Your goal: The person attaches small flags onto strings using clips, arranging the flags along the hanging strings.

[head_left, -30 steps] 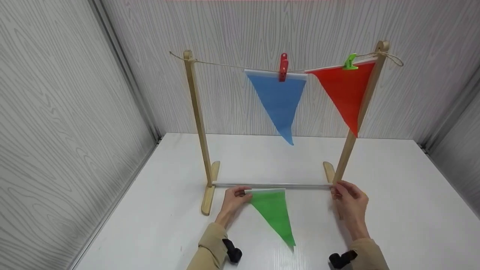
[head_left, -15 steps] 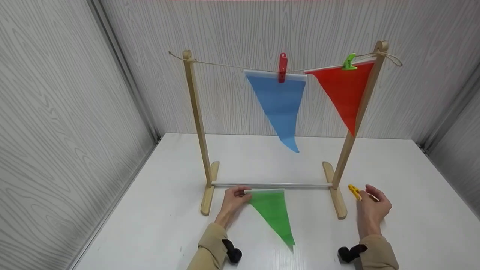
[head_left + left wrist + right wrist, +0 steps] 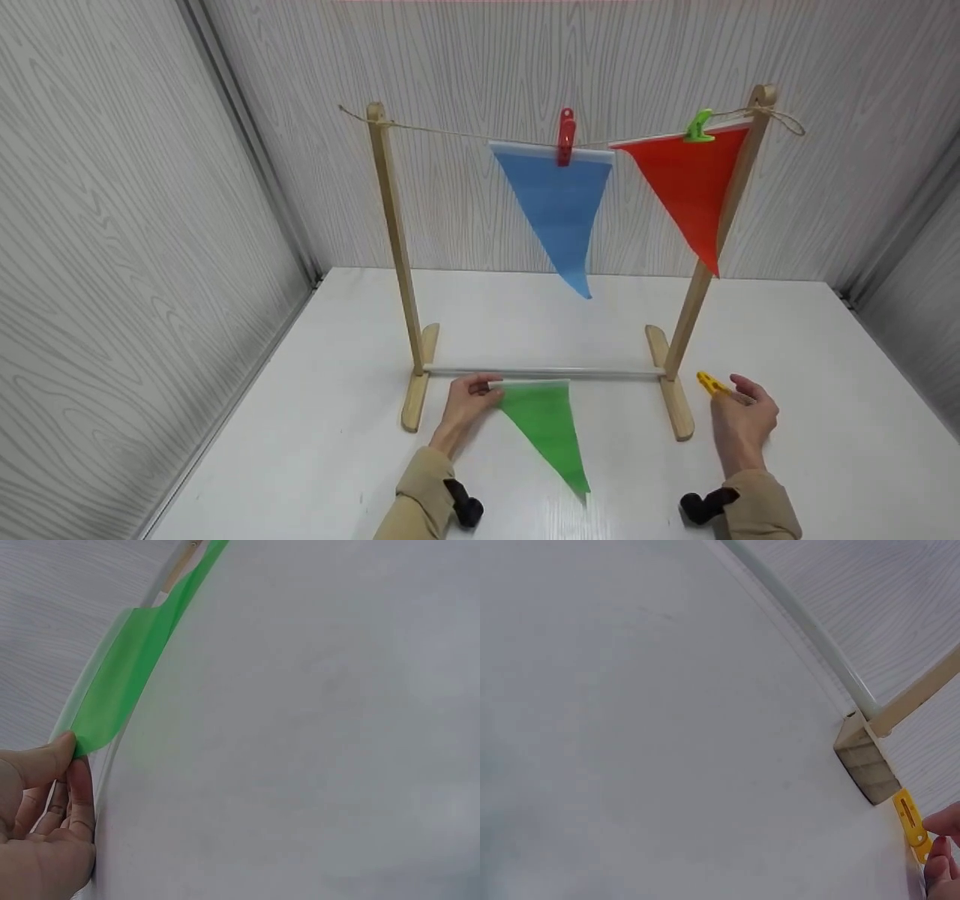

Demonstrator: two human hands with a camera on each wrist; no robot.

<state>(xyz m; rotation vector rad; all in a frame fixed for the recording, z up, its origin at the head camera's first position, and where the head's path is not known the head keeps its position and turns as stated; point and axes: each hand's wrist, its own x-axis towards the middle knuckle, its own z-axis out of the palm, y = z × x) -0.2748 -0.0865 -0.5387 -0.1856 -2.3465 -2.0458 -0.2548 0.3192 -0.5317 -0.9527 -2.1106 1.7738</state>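
My left hand pinches the upper left corner of a green triangular pennant with a white top band. In the left wrist view, thumb and fingertip grip the green pennant at its corner. Beyond the right foot of the stand, my right hand holds a yellow clothespin between thumb and fingers. The right wrist view shows the yellow clothespin close to the wooden foot, with only the fingertips in sight. Behind the hands, a blue pennant and a red pennant hang from a string.
A wooden stand has a left post, a right post and a pale crossbar. The string runs between the post tops. A red clothespin and a green clothespin sit on it. White table lies underneath.
My right hand has moved from the base of the right post out to the right, and the yellow clothespin now shows in it. The left hand stays on the green pennant. The blue pennant sways slightly.
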